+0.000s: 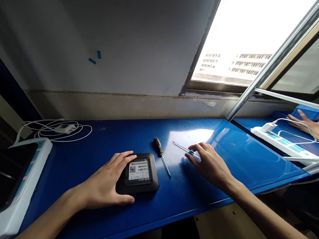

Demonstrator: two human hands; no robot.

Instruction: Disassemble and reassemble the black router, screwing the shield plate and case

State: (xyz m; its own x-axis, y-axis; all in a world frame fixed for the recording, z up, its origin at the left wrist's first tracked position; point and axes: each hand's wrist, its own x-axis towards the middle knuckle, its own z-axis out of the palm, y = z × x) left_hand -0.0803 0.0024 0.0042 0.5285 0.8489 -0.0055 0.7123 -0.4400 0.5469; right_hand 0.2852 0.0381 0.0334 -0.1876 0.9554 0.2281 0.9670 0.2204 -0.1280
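A flat black device [154, 173] lies on the blue table, its labelled side with a QR code and barcodes facing up. My left hand [109, 180] grips it from the left, fingers over the far edge and thumb along the near edge. To the right, my right hand [207, 162] closes around a screwdriver [191, 152] with a blue collar and a clear handle, mostly hidden in the palm; its thin shaft points to the upper left. Between the device and my right hand rests a second screwdriver [158, 147], black and yellow, its tip toward me.
On the left are a white power strip [45, 151], a dark-screened device [3, 173] and a coiled white cable [77, 131]. A metal frame [244, 100] bounds the right side. Beyond it, a co-worker's hands [310, 126] hold a blue object near another power strip [287, 144].
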